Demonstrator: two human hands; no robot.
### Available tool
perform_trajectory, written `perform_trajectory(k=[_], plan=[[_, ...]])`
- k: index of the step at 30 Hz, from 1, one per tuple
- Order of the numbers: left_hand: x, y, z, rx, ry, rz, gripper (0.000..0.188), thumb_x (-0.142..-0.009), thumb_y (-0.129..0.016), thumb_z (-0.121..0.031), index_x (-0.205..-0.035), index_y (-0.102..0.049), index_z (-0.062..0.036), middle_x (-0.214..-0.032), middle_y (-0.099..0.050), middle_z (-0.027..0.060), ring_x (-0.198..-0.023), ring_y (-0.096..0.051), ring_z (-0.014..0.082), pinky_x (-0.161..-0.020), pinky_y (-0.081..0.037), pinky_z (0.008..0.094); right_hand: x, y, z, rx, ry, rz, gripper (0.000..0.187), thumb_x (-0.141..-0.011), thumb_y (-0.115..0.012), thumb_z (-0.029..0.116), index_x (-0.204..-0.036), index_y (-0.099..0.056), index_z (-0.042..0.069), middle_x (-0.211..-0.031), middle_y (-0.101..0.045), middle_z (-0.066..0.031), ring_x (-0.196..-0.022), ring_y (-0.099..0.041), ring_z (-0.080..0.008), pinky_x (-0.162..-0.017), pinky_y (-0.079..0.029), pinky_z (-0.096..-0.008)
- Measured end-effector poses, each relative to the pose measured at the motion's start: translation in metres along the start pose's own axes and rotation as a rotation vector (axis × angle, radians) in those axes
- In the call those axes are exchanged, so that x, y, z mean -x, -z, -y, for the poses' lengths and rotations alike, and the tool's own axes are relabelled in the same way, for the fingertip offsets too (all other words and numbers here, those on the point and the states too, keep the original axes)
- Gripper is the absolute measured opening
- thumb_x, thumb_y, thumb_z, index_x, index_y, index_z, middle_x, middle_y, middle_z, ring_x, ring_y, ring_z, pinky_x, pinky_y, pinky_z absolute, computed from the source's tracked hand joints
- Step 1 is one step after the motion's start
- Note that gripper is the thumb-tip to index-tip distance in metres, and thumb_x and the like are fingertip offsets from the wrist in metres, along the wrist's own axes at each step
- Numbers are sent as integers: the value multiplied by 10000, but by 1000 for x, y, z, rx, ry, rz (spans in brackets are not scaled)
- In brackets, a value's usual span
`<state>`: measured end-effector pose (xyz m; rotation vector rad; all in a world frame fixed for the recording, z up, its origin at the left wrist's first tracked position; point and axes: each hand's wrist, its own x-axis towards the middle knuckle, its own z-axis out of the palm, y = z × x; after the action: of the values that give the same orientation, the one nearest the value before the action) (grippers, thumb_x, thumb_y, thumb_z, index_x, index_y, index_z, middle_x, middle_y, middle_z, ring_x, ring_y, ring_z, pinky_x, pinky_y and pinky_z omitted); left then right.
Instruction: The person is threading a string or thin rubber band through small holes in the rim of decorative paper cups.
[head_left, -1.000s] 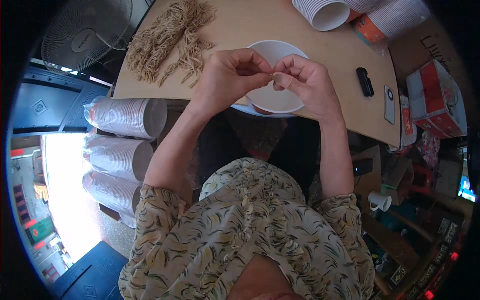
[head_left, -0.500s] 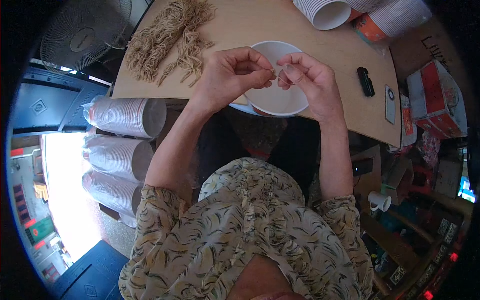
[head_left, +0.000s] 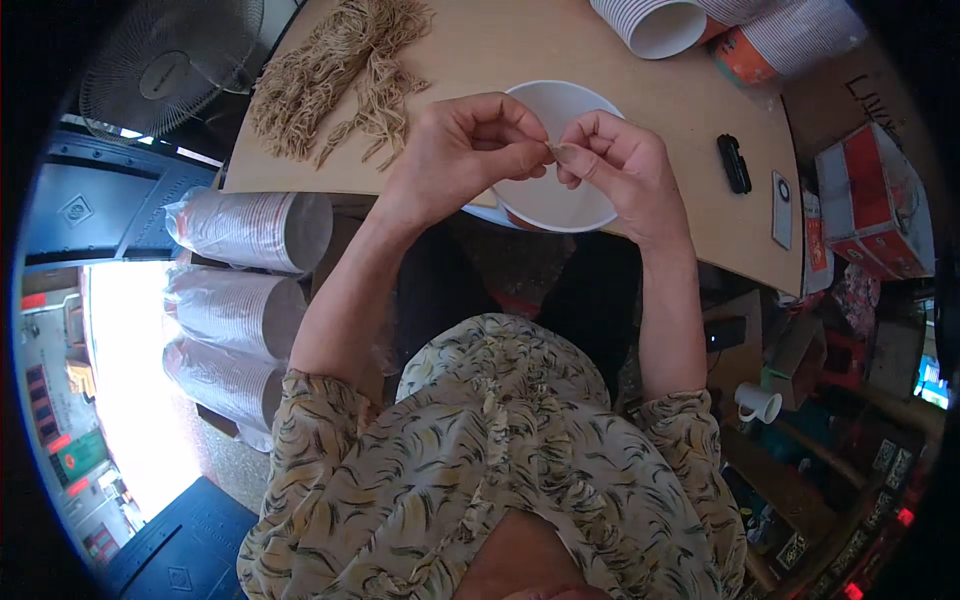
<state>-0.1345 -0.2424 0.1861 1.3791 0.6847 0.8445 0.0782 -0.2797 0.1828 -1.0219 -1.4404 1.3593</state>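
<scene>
My left hand (head_left: 475,150) and my right hand (head_left: 618,165) meet at the fingertips above a white paper bucket (head_left: 520,225). Both pinch with thumb and forefinger. A tiny tan bit shows where they meet, too small for me to name. The bucket stands at the table's near edge, partly covered by my hands, and its pale inside shows between them. To the left of my left hand lies a heap of tan, stringy strands (head_left: 320,85), with a smaller loose bunch (head_left: 378,115) on its right side.
The wooden table (head_left: 500,50) carries a black clip-like object (head_left: 733,163) and a grey phone-shaped slab (head_left: 781,210) at right. Stacked paper buckets (head_left: 665,28) lie at the far right. Bagged bucket stacks (head_left: 235,230) sit left, below a fan (head_left: 165,75). A red-and-white carton (head_left: 870,200) stands right.
My right hand has moved slightly left, and its fingertips now touch those of my left hand. The left hand has barely moved.
</scene>
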Motion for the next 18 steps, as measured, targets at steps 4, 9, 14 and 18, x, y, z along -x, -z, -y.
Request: perform_trajectory(k=[4, 9, 14, 18], plan=[[0, 0, 0, 39, -8, 7, 136, -876, -717, -28, -989, -663, 26, -860, -712, 71, -828, -698, 117, -755, -561, 236, 0, 2, -6, -72, 43, -67, 120, -947, -632, 73, -1001, -622, -34, -836, -650, -40, -758, -620, -98, -694, -513, -248], [-1, 1, 1, 58, 12, 4, 127, -882, -710, -26, -991, -665, 21, -873, -713, 68, -828, -697, 116, -757, -563, 240, -2, -2, 1, -99, 46, -64, 174, -953, -643, 106, -1055, -641, -35, -846, -659, -38, -756, -623, -97, -687, -511, -249], [-2, 0, 1, 14, -20, 7, 137, -879, -711, -15, -1002, -667, 22, -872, -713, 67, -836, -700, 123, -772, -568, 240, -3, -3, -2, 8, 79, -54, 166, -958, -637, 110, -1048, -655, -28, -842, -670, -43, -746, -614, -83, -674, -499, -238], [-1, 0, 0, 1, -30, 15, 134, -879, -711, -12, -1002, -668, 21, -879, -714, 69, -836, -700, 123, -773, -570, 241, -1, -3, 0, 42, 61, -53, 144, -959, -631, 106, -1006, -650, -29, -825, -663, -41, -740, -603, -82, -673, -497, -237]])
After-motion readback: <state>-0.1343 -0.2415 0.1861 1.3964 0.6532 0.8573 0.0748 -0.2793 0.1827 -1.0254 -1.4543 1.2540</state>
